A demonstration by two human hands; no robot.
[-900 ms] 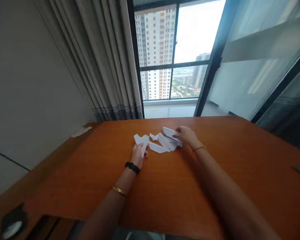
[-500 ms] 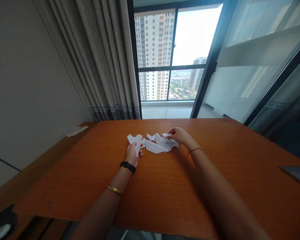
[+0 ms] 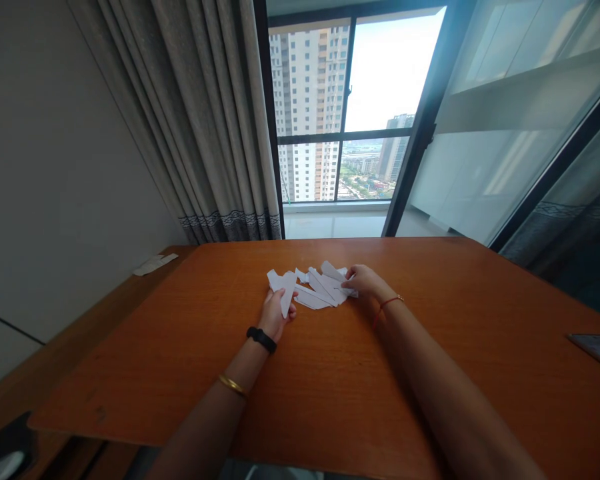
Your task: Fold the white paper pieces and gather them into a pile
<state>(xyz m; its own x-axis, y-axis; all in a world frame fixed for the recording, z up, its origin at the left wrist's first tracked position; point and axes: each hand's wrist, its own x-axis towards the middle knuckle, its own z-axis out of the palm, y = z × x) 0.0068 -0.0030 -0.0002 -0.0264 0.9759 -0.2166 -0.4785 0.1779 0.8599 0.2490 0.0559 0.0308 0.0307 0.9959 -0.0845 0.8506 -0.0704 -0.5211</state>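
Note:
White paper pieces with dark lines lie overlapping in a pile on the wooden table. My left hand is closed on a V-shaped paper piece, held up at the pile's left end. Over the right end, my right hand pinches a paper piece between thumb and fingers, its rounded end raised to the left. Several pieces under the hands are partly hidden.
A flat pale paper scrap rests on the ledge at the left, by the wall. A phone-like flat device lies at the table's right edge. Beyond the far edge are a curtain and a window.
My left hand has shifted a little right with its V-shaped piece. My right hand has lifted a paper piece, whose rounded end now shows above the pile.

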